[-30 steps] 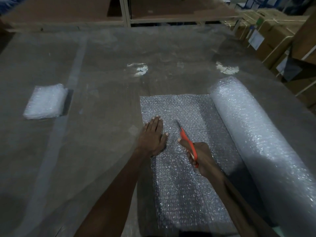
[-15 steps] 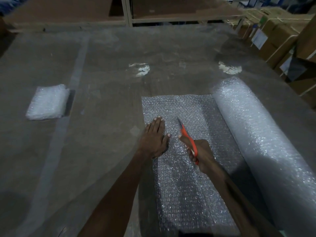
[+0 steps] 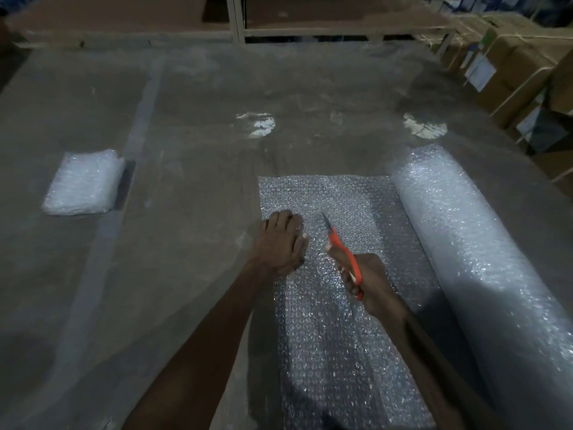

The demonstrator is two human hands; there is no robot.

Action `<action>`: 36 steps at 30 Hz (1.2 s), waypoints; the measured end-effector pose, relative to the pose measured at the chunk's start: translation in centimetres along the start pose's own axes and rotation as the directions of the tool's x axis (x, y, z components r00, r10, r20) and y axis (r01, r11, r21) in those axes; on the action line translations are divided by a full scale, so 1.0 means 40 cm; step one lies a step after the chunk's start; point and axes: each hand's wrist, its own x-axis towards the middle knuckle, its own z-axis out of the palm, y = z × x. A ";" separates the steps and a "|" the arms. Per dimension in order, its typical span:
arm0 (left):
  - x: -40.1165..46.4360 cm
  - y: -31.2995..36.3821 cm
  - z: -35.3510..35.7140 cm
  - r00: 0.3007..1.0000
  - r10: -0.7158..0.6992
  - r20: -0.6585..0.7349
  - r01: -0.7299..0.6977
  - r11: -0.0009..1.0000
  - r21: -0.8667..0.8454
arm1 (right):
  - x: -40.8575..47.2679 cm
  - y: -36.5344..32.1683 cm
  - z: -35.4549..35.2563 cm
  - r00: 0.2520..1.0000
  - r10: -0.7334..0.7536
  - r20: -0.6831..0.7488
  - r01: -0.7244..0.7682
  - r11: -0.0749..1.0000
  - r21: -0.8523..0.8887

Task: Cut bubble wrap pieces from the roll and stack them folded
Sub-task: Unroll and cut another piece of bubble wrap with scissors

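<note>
A left hand (image 3: 280, 243) is pressing knuckles-up, fingers curled, on the unrolled bubble wrap sheet (image 3: 335, 336), gripping nothing, while the right hand (image 3: 370, 285) is closing around orange scissors (image 3: 344, 254), blades pointing away. A plastic-covered table (image 3: 192, 135) is bearing the roll (image 3: 483, 268) lying lengthwise at right and 1 folded stack (image 3: 84, 183) far left; cartons (image 3: 511, 60) are lining the wall.

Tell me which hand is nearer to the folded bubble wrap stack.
Left. The left hand presses the unrolled sheet, on the side toward the folded stack. The right hand, holding the scissors, sits farther right.
</note>
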 end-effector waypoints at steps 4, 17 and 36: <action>0.039 -0.027 0.005 0.997 0.026 -0.070 -0.028 0.999 -0.025 | 0.011 -0.003 0.007 1.000 0.000 -0.002 0.000 1.000 0.002; 0.109 -0.038 0.003 0.990 -0.030 0.141 0.033 0.999 -0.021 | 0.047 -0.021 0.014 1.000 -0.003 -0.003 0.003 1.000 0.022; 0.103 -0.043 0.013 0.988 -0.056 0.142 0.050 0.998 0.044 | 0.091 -0.048 0.039 1.000 0.000 0.011 0.000 1.000 0.017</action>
